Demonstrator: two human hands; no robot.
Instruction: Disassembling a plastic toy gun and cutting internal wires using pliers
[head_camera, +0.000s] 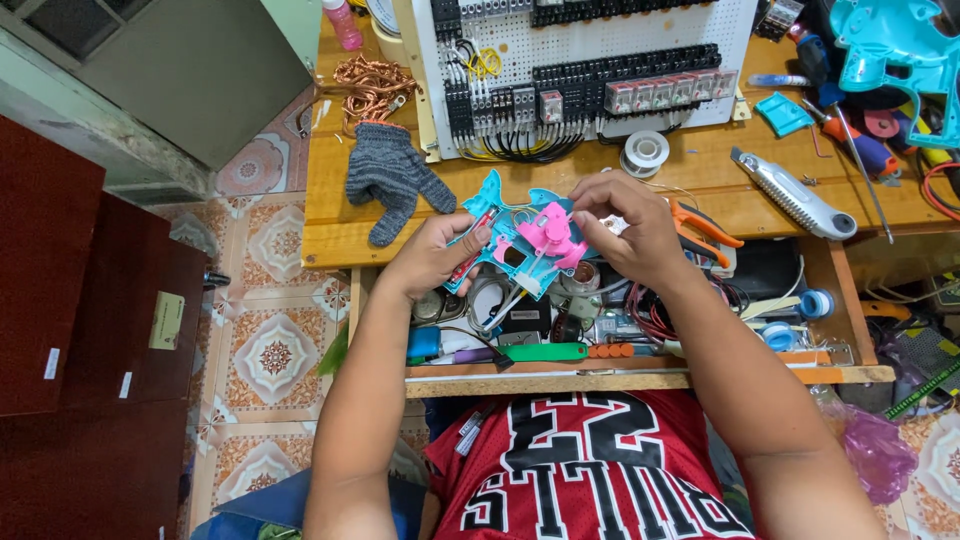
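1. Two hands hold one small toy shell (500, 235) of turquoise plastic above the front edge of the wooden workbench (330, 215), over an open drawer (600, 330) full of odds and ends.
2. Pink plastic parts (552, 232) sit inside the shell, in its middle.
3. The left hand (432, 255) grips the shell's left end, palm turned inward, fingers curled around the edge and thumb pressed on top.
4. The right hand (628, 228) comes in from the right with the wrist bent; its thumb and forefinger are pinched together at the pink parts, the other fingers folded loosely behind.
5. Both forearms rise from the lower corners and angle toward each other, elbows held wide beside a red jersey (590, 470).
6. Orange-handled pliers (705, 232) lie just beside the right hand.
7. A grey knitted glove (388, 175) lies on the bench to the left, near a tangle of copper wire (368, 85).
8. A white perforated panel (590, 70) with black terminal blocks and wiring lies behind the hands.
9. A silver utility knife (795, 195) lies well to the right, with a second turquoise shell (895, 55) in the far corner.
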